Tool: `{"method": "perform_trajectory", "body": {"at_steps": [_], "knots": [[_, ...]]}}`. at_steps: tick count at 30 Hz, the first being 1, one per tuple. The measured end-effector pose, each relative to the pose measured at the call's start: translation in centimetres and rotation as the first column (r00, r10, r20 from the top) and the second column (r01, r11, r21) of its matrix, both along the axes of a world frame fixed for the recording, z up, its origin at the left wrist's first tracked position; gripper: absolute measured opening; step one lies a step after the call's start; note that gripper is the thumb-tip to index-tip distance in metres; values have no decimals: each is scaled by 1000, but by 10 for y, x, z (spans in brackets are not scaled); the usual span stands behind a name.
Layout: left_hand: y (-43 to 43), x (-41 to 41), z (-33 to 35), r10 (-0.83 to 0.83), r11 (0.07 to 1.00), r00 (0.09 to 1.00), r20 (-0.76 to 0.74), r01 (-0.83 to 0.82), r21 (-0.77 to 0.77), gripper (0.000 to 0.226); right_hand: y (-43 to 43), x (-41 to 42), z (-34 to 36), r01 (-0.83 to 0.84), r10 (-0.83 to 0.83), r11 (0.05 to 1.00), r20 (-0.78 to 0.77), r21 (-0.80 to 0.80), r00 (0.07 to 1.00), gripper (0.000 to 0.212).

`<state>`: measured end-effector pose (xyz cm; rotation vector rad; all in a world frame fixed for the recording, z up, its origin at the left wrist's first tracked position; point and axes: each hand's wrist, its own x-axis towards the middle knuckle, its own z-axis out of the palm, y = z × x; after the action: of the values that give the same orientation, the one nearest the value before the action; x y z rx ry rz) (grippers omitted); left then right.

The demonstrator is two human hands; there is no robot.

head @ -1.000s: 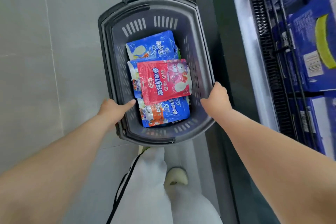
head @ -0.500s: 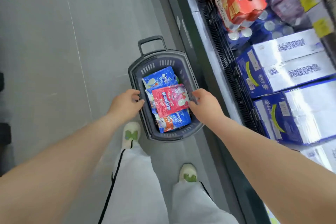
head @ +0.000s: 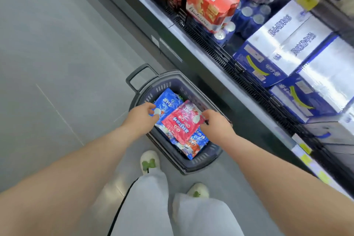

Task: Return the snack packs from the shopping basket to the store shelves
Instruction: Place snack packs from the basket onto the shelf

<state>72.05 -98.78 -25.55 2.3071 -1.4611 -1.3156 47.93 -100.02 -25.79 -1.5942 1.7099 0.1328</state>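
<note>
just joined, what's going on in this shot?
A person stands over a dark basket on the floor beside a store shelf. Their right grip pinches the edge of the red snack pack on top of the pile. The left grip is at a blue snack pack; whether it holds it is unclear. Every visible pack is in the basket, none shelved yet.
</note>
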Motion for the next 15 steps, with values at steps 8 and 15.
{"method": "perform_trajectory", "body": {"at_steps": [8,15], "knots": [[-24,-17,-170,-85,996,993,82,83,27,40,-39,7,-176,-338,333,940,-88,-54,939,51],[-40,-16,-290,-69,998,989,134,69,6,40,-75,34,-314,-711,685,702,-238,-40,689,112]]}}
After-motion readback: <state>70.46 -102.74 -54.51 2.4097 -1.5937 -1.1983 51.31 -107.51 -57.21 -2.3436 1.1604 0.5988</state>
